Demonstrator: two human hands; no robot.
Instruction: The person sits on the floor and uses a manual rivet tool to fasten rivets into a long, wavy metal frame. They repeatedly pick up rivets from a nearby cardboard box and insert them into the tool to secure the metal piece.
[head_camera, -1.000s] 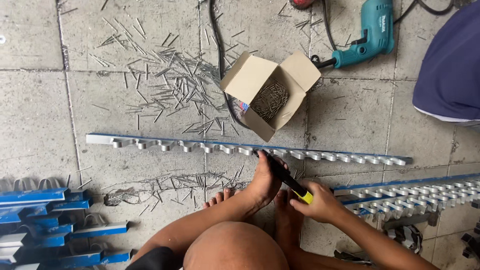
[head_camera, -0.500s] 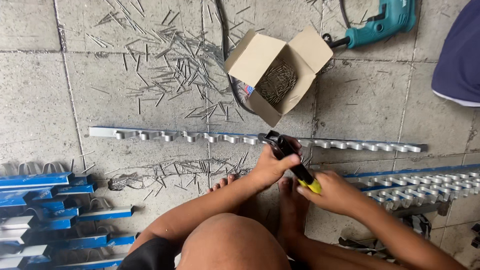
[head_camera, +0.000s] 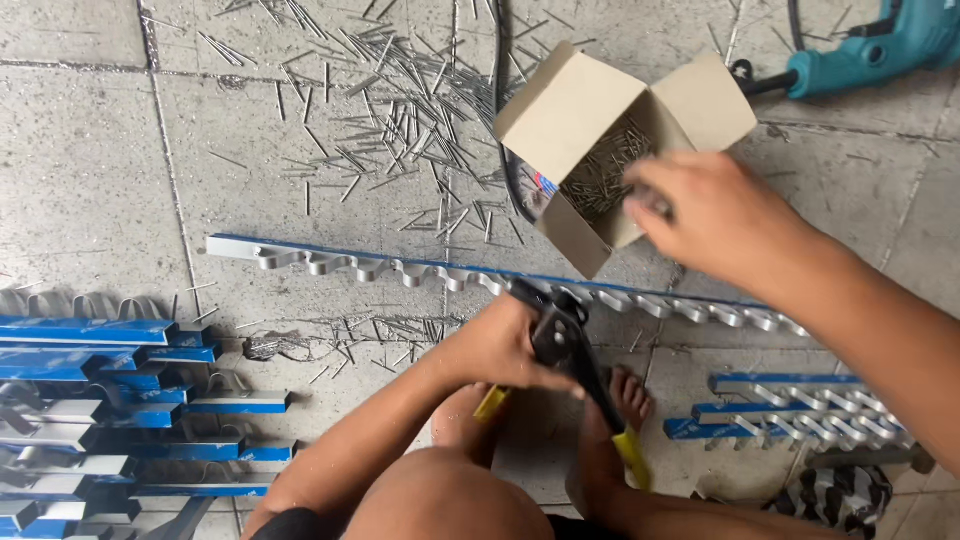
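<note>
Concrete floor (head_camera: 90, 170) strewn with nails: riveter (head_camera: 565, 345) is gripped in the closed left hand (head_camera: 505, 350) against the blue rail (head_camera: 400, 268), while the right hand (head_camera: 715, 215), fingers curled, is reached into the open box (head_camera: 600, 150); contents unclear.

One riveting tool (head_camera: 570, 350), one open box (head_camera: 610, 150), two hands at work on the floor (head_camera: 90, 190).

Counted on the concrete: one left hand (head_camera: 505, 350), one right hand (head_camera: 715, 215), one long blue-edged metal strip (head_camera: 400, 268), one teal power drill (head_camera: 880, 45), one black cable (head_camera: 500, 100), two bare feet, the clearer one (head_camera: 630, 395) by the tool. Two stacks of blue strips, the larger (head_camera: 110, 400) at left, the smaller (head_camera: 800, 415) at right. Loose nails (head_camera: 400, 100) too many to count.
</note>
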